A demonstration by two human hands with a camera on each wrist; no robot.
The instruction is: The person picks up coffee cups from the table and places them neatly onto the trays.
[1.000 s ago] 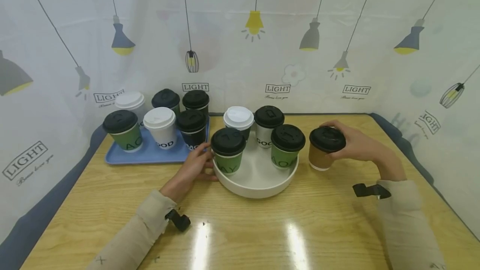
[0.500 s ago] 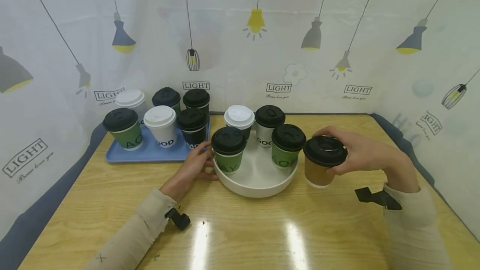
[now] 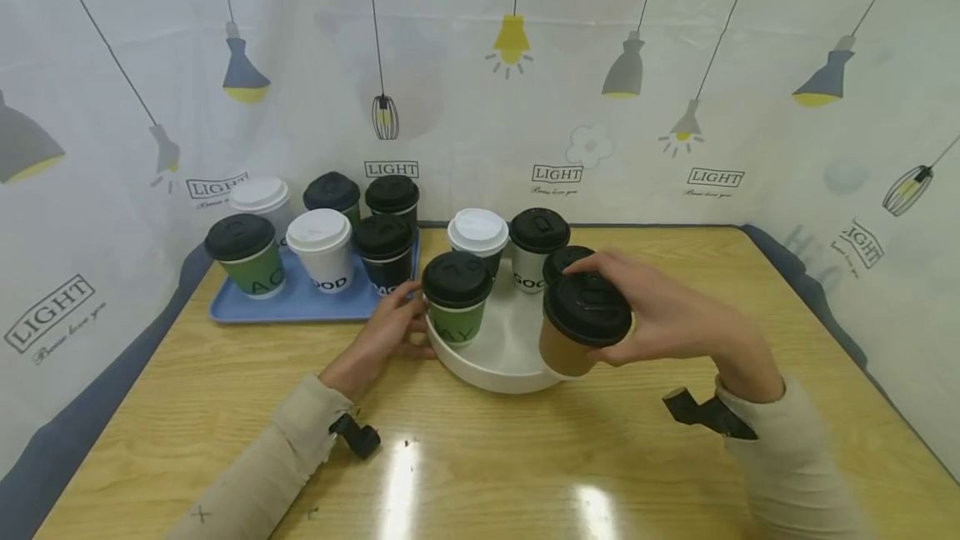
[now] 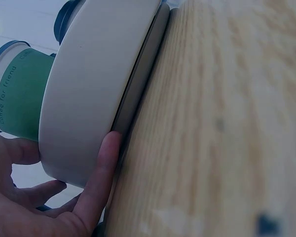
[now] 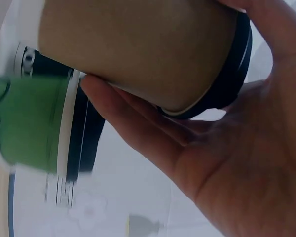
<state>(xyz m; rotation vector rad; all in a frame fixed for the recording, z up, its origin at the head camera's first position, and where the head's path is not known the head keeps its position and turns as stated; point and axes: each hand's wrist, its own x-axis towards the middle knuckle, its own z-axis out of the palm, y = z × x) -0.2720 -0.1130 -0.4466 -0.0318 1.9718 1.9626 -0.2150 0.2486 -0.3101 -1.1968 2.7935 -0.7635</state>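
My right hand (image 3: 660, 311) grips a brown paper coffee cup (image 3: 564, 348) with a black lid (image 3: 588, 307), thumb and fingers around it near the lid. The cup is raised and slightly tilted, over the right front rim of a round white tray (image 3: 498, 380). In the right wrist view, a green cup (image 5: 32, 121) shows close beside the brown cup (image 5: 133, 47). My left hand (image 3: 387, 327) rests against the tray's left side, its fingers spread along the wall (image 4: 89, 94). Beside it stands another green cup (image 3: 457, 323) with a black lid, inside the tray.
A white-lidded cup (image 3: 477, 232) and a black-lidded white cup (image 3: 528, 269) stand at the back of the round tray. To the left, a blue rectangular tray (image 3: 300, 312) carries several lidded cups. A printed cloth (image 3: 465, 132) hangs behind the wooden table (image 3: 480, 457).
My right hand has lifted the brown cup off the table and carried it left over the round tray, covering part of the right-hand green cup. The left hand has stayed against the tray.
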